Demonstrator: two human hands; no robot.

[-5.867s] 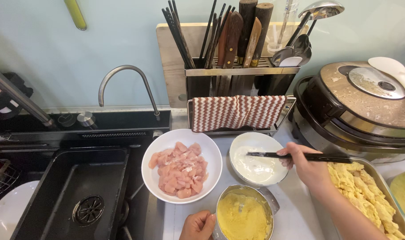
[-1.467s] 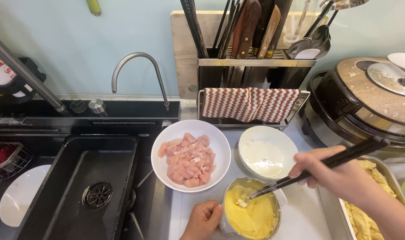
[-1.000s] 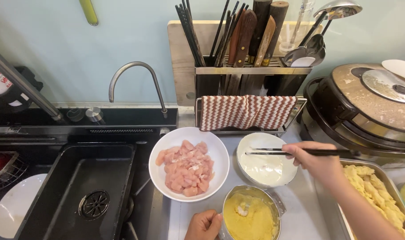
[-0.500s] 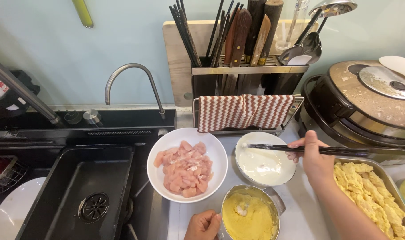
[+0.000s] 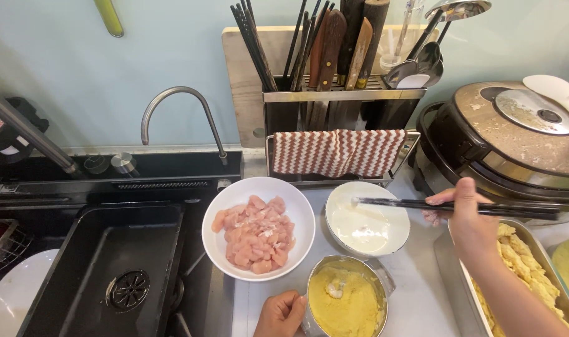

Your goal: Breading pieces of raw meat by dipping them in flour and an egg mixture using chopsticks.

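My right hand [image 5: 466, 217] holds a pair of black chopsticks [image 5: 415, 205] level, their tips over the small white bowl [image 5: 367, 219] smeared with white batter. My left hand [image 5: 281, 314] grips the side of a metal bowl [image 5: 345, 301] filled with yellow crumbs, with a small pale piece lying on top. Left of these stands a white bowl [image 5: 257, 227] of raw pink meat cubes. A metal tray [image 5: 514, 268] holding yellow coated pieces lies under my right forearm.
A black sink [image 5: 108, 268] with a curved tap [image 5: 178, 115] fills the left side, a white plate [image 5: 10, 301] beside it. Behind are a utensil rack [image 5: 334, 65] with knives, chopsticks and a striped cloth [image 5: 339, 151], and a round cooker [image 5: 515, 137] at right.
The chopsticks left the yellow crumb bowl, where a pale piece now lies, and moved up over the white batter bowl. My left hand stayed on the metal bowl.
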